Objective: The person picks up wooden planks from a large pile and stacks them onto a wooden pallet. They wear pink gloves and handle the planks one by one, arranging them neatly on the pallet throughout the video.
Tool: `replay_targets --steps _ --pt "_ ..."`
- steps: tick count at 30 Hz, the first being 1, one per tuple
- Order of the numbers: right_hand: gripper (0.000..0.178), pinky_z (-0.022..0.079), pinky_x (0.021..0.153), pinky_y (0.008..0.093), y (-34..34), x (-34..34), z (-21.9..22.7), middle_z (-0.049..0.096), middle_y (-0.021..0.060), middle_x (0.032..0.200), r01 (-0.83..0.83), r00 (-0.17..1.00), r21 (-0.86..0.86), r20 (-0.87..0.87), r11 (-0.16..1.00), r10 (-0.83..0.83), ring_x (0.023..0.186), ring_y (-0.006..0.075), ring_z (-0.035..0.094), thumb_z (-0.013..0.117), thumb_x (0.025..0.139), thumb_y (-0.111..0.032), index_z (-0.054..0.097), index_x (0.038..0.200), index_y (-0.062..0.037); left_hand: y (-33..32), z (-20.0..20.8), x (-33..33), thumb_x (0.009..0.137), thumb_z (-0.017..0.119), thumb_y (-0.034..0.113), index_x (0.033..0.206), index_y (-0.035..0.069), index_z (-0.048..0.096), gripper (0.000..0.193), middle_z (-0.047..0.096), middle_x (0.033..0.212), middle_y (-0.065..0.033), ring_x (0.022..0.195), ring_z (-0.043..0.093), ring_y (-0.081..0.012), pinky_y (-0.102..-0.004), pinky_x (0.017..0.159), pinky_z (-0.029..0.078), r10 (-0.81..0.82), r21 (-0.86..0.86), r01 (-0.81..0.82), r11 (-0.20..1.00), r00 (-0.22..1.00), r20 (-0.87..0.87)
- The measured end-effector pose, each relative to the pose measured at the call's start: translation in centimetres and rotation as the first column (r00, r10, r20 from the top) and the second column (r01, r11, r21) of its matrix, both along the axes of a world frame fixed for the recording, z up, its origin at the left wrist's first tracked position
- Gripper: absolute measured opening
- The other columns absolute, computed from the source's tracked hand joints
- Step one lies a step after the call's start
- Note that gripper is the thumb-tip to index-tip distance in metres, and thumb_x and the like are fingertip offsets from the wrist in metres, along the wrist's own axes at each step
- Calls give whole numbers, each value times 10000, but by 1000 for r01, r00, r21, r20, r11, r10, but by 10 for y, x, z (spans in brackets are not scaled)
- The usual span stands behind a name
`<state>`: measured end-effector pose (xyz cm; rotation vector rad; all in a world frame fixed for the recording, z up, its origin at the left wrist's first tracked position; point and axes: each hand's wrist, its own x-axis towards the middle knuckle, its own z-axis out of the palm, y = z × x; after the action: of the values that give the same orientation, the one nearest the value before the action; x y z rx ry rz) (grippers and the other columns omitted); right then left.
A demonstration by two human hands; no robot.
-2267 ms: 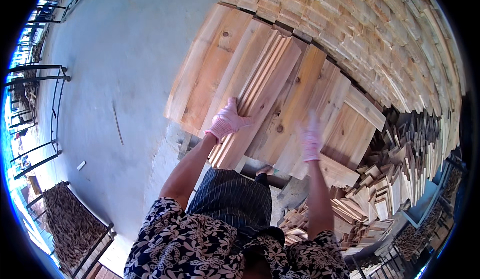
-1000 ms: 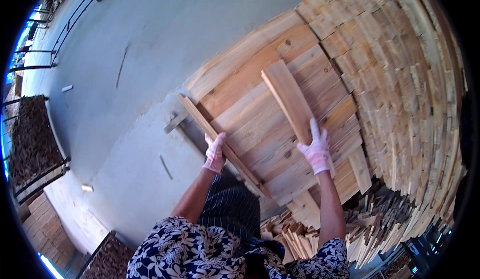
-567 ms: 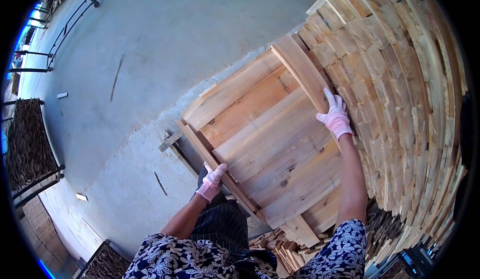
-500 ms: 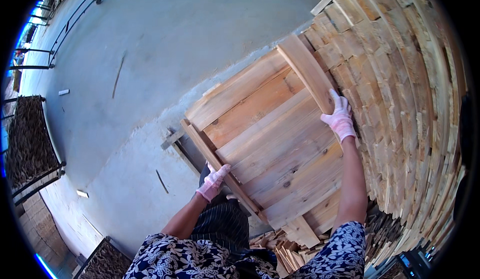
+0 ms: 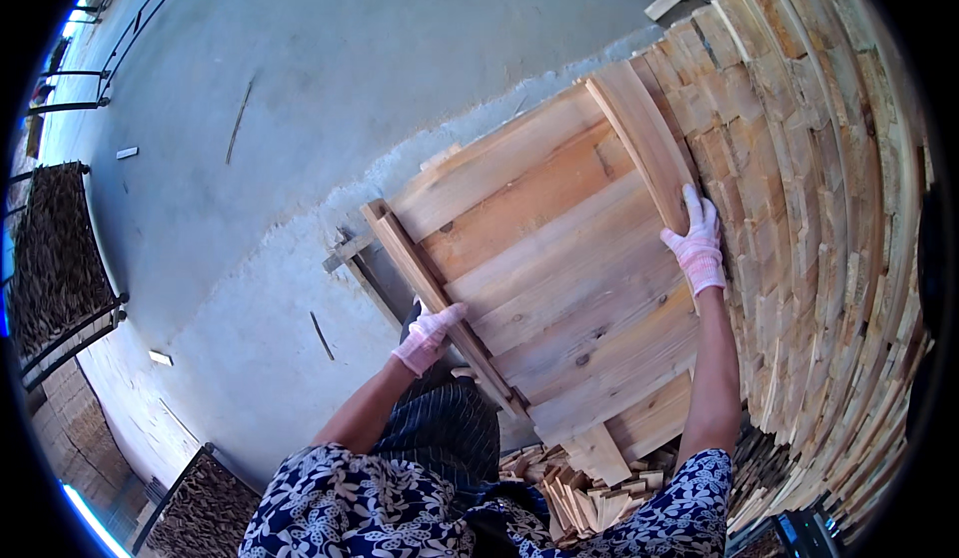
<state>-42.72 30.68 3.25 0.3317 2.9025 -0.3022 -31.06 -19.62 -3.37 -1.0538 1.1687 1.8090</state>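
My left hand (image 5: 427,338), in a pale pink-and-white glove, is closed around a long narrow wooden board (image 5: 418,270) at the near left edge of a layer of planks. Flat planks (image 5: 569,258) lie side by side between my hands, some with dark knots. Along their far right ends a wider wooden board (image 5: 644,138) rests crosswise on top. My right hand (image 5: 697,243), gloved alike, grips that board's near end, thumb on the inner side and fingers over its outer edge. The undersides of both boards are hidden.
A tall, tight stack of rough-ended wood (image 5: 789,158) rises along the right. Loose wood offcuts (image 5: 579,503) lie below the planks. A wooden support frame (image 5: 365,283) stands beside the left board. Black-framed racks with brown strips (image 5: 65,258) line the left side of the concrete floor (image 5: 330,88).
The view has shifted slightly. The left board now stands a little farther out from the planks' corner. Both hands keep their grip on the boards.
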Motion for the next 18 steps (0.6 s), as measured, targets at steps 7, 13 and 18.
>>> replay_targets --steps 7,13,18 --pt "837 344 1154 612 -74 10 52 298 213 1582 -144 990 279 50 949 135 1408 450 381 755 885 -391 329 1600 -295 8 52 -29 820 826 168 1557 243 194 973 598 1191 -69 1097 624 -257 -531 836 586 -93 -62 94 994 995 22" --pt "1146 320 1206 520 -270 173 89 307 297 1558 -36 860 -641 372 767 351 1446 466 362 856 703 -501 282 1620 -122 -12 98 -14 836 802 356 1456 22 449 787 563 1381 -134 1246 582 -300 -479 1061 497 -61 306 97 947 990 -125" --pt "1119 417 1092 510 -296 194 95 441 249 1348 204 952 -727 303 655 41 1210 433 515 889 694 -388 290 1616 -179 2 91 -30 881 782 346 1496 36 412 782 547 1400 -167 1297 547 -299 -475 1052 493 -316 302 380 874 918 -240"
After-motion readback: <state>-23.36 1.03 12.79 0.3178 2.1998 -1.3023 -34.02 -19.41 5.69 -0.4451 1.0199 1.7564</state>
